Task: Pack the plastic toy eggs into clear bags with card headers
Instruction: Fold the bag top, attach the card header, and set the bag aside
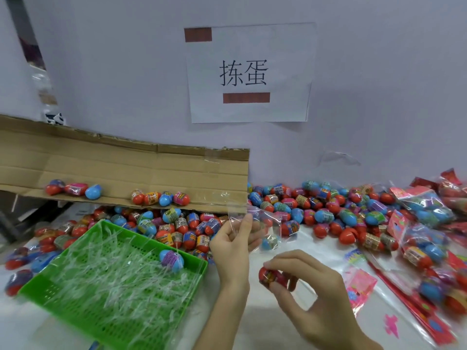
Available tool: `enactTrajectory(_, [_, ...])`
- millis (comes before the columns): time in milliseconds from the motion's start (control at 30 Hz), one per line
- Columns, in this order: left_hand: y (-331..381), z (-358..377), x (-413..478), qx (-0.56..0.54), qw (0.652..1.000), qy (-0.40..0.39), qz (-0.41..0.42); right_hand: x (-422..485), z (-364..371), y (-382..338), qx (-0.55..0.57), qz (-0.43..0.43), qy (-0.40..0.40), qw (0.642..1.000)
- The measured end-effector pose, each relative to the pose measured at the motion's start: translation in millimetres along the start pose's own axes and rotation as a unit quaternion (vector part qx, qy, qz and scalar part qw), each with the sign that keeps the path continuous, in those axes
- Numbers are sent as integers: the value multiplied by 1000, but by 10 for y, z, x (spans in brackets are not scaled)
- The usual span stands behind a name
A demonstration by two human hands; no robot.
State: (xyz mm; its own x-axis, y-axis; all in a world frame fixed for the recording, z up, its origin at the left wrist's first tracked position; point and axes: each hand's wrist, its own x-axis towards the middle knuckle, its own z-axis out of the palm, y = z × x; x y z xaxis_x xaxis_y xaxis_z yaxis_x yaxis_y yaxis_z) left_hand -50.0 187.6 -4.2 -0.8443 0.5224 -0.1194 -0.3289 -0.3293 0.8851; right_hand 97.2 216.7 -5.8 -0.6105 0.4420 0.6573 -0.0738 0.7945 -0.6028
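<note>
My left hand [233,242] holds a clear bag [255,218] upright by its edge above the table; one blue egg [270,242] lies in the bag's bottom. My right hand [300,281], lower and to the right, pinches a red toy egg [271,275] between thumb and fingers. A big heap of red and blue wrapped eggs [328,210] covers the back of the table. Flat empty bags with pink card headers [361,284] lie at the right.
A green plastic basket [75,286] full of clear plastic strips, with one blue egg [171,260] in it, sits at front left. A cardboard flap [126,170] with several eggs on it leans behind. Filled bags [427,203] pile at far right. A paper sign [249,72] hangs on the wall.
</note>
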Motion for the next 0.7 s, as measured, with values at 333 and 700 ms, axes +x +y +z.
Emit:
enactTrajectory(333, [-51, 147, -199, -58, 995, -29, -75, 11, 64, 265, -54, 94, 50, 993])
enactTrajectory(700, [-92, 226, -396, -96, 980, -72, -158, 11, -39, 374, -105, 57, 128, 985])
